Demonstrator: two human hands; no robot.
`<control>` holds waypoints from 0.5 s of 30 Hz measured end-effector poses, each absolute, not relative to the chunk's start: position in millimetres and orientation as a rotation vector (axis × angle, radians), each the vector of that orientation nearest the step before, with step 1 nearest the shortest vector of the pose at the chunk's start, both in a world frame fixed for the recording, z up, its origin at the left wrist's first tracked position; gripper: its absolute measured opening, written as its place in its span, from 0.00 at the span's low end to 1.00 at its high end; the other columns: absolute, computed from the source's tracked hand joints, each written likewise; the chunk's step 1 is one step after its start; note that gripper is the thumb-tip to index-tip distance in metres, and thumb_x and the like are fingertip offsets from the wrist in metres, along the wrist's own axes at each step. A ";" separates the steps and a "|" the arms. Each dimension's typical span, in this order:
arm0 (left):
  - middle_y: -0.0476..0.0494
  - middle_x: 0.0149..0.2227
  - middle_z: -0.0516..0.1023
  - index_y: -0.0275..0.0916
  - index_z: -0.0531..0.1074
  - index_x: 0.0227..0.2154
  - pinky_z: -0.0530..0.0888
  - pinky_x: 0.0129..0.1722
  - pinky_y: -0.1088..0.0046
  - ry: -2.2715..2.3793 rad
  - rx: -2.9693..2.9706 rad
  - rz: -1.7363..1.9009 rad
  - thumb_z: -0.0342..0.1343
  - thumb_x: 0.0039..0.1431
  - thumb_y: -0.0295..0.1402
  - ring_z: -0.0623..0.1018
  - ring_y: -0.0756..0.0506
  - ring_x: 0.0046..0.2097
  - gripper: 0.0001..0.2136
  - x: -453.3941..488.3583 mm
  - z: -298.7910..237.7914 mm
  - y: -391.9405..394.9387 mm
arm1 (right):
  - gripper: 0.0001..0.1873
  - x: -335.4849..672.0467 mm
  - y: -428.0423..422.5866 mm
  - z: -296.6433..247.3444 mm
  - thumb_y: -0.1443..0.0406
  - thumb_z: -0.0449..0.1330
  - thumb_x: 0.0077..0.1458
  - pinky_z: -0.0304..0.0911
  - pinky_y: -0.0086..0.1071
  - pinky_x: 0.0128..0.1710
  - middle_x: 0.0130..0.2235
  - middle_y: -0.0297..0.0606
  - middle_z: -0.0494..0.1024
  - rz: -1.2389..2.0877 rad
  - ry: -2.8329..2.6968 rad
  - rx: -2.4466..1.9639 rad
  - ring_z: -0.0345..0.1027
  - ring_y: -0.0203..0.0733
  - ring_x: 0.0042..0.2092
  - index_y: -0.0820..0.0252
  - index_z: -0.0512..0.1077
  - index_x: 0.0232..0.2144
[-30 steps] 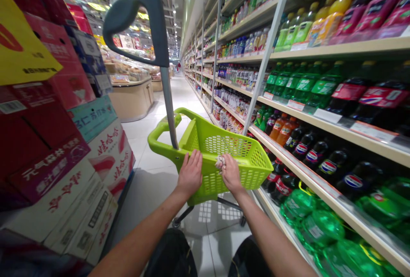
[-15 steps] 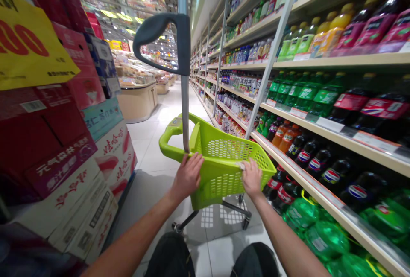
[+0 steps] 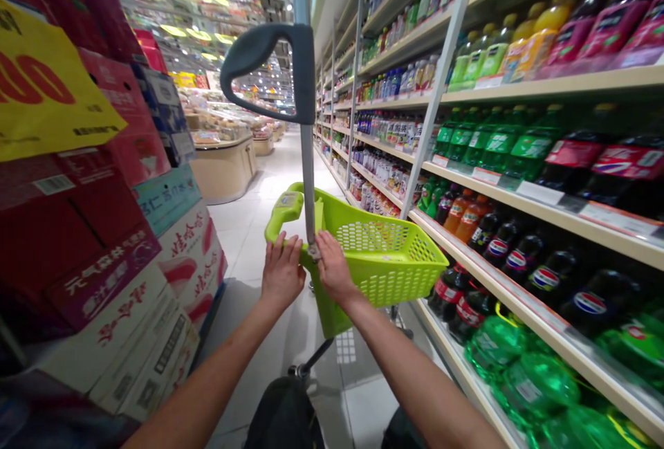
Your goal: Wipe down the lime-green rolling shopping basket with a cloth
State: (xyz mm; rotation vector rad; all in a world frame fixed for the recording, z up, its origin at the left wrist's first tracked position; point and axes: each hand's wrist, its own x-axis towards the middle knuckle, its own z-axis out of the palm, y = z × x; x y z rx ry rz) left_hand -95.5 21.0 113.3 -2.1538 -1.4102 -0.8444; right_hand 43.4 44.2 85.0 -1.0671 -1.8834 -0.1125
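Observation:
A lime-green wheeled shopping basket (image 3: 386, 259) stands in the aisle in front of me, with a grey telescopic pole (image 3: 309, 179) rising from its near rim to a dark grey grip (image 3: 267, 65). My left hand (image 3: 281, 273) lies flat on the near-left rim, fingers stretched out, just left of the pole's base. My right hand (image 3: 335, 268) rests on the rim right of the pole and presses a small pale crumpled cloth (image 3: 314, 252) against the pole's base. The basket's inside looks bare.
Shelves of soft-drink bottles (image 3: 519, 248) run along the right, with green bottle packs (image 3: 523, 380) at floor level. Stacked red and white cartons (image 3: 104, 276) with a yellow price sign (image 3: 46, 96) fill the left. The tiled aisle (image 3: 243, 227) runs ahead towards a counter (image 3: 223, 165).
The basket has turned so its pole side faces me. My right hand slid left along the rim with the cloth to the pole's base; my left hand shifted left of the pole.

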 end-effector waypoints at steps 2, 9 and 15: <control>0.40 0.53 0.65 0.34 0.61 0.50 0.49 0.59 0.56 -1.400 -2.165 -0.840 0.47 0.47 0.26 0.54 0.38 0.59 0.23 -97.0 113.6 19.5 | 0.28 59.5 40.2 80.2 0.74 0.46 0.49 0.45 0.46 0.58 0.58 0.43 0.58 -0.131 -1.905 -1.128 0.45 0.44 0.60 0.60 0.58 0.54; 0.40 0.54 0.64 0.34 0.61 0.50 0.48 0.60 0.56 -1.425 -2.174 -0.857 0.47 0.47 0.27 0.52 0.38 0.60 0.24 -91.2 112.6 12.6 | 0.22 110.3 45.6 61.0 0.73 0.45 0.51 0.54 0.46 0.53 0.50 0.43 0.67 -0.054 -1.566 -1.435 0.56 0.46 0.55 0.56 0.67 0.47; 0.40 0.54 0.64 0.33 0.62 0.50 0.49 0.59 0.57 -1.423 -2.173 -0.834 0.48 0.46 0.26 0.52 0.38 0.60 0.24 -90.9 112.9 10.3 | 0.25 39.7 17.3 74.9 0.73 0.46 0.53 0.55 0.40 0.55 0.56 0.42 0.61 -0.118 -1.796 -1.117 0.53 0.43 0.57 0.56 0.61 0.53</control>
